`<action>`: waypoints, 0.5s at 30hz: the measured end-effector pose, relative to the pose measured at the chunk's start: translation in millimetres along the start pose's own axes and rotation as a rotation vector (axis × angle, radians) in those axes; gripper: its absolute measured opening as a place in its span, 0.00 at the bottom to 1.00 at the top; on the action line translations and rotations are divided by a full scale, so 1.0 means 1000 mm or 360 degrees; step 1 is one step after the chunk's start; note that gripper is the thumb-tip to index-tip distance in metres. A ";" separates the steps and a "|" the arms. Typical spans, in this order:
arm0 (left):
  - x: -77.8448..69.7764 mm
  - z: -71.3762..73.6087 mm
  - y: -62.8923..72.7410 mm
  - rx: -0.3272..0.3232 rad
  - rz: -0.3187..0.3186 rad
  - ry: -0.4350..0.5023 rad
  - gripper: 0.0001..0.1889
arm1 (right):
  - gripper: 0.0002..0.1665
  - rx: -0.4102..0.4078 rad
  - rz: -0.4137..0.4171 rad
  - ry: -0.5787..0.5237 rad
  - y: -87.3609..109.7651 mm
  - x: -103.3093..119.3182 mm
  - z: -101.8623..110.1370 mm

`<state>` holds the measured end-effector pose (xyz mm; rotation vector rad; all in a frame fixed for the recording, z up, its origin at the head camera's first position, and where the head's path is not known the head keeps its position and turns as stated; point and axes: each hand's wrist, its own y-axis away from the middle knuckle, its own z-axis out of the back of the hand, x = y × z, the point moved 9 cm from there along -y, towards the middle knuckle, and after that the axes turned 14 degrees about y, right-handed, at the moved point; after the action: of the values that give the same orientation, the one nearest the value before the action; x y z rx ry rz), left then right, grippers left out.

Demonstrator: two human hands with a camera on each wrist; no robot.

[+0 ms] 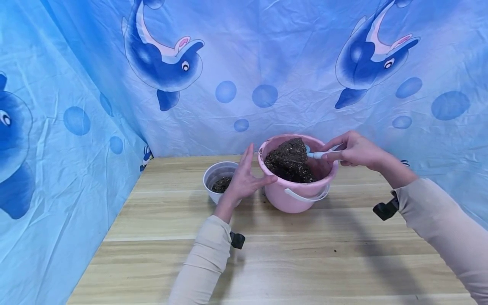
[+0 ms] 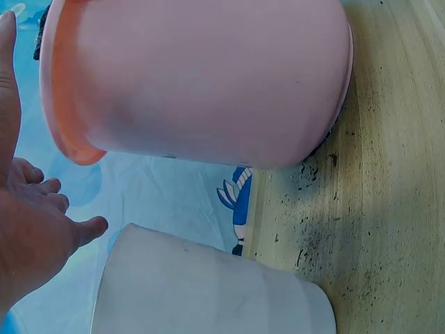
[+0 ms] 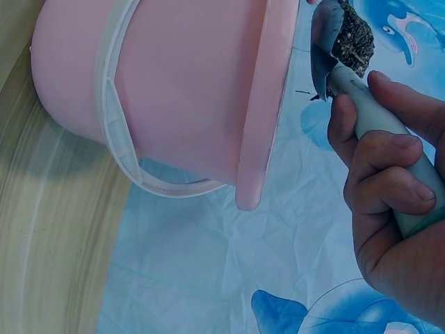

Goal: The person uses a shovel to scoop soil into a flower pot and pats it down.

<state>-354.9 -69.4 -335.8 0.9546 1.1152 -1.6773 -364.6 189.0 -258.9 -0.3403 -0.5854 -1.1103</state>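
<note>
A light blue-grey trowel (image 3: 379, 111) is gripped by its handle in my right hand (image 1: 354, 150), fingers curled round it. A heap of dark, white-flecked soil (image 1: 290, 151) covers its blade, at the mouth of the pink bucket (image 1: 284, 197). More soil lies inside the bucket. My left hand (image 1: 245, 180) is spread between the bucket and a white pot (image 2: 201, 285). In the head view its thumb reaches the bucket's near-left rim; whether it touches is hard to tell. Dark soil (image 1: 221, 184) sits low in the pot.
The bucket's white handle (image 1: 305, 197) hangs down at its front. Soil crumbs (image 2: 306, 236) are scattered on the wooden table (image 1: 289, 262) between bucket and pot. A blue dolphin-print curtain (image 1: 244, 63) closes off the back and left side.
</note>
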 end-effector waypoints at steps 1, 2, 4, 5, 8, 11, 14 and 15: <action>0.000 0.001 0.000 0.0000 0.0001 -0.0003 0.68 | 0.20 -0.0007 -0.0007 -0.0001 0.000 0.000 0.000; 0.000 0.002 0.000 0.0001 0.0001 -0.0004 0.68 | 0.20 -0.0010 -0.0009 0.0002 -0.001 0.000 0.000; 0.000 0.004 0.001 0.0006 -0.0010 -0.0008 0.68 | 0.20 -0.0016 -0.0013 0.0015 -0.001 0.001 0.000; 0.000 0.004 0.001 0.0010 -0.0023 -0.0014 0.68 | 0.20 -0.0017 -0.0012 0.0026 -0.002 0.002 -0.001; 0.000 0.007 0.002 0.0009 -0.0041 -0.0021 0.68 | 0.20 -0.0023 0.0001 0.0061 -0.003 0.004 -0.001; 0.000 0.009 0.003 0.0010 -0.0062 -0.0056 0.68 | 0.19 -0.0028 0.0027 0.0092 -0.005 0.008 -0.002; 0.000 0.012 0.004 0.0005 -0.0061 -0.0075 0.68 | 0.19 -0.0021 0.0061 0.0113 -0.007 0.013 -0.003; 0.000 0.012 0.004 0.0003 -0.0058 -0.0078 0.68 | 0.19 -0.0015 0.0074 0.0120 -0.007 0.015 -0.004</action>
<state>-352.6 -81.9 -332.7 0.8945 1.1044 -1.7222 -365.5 172.5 -253.1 -0.3174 -0.5034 -1.0771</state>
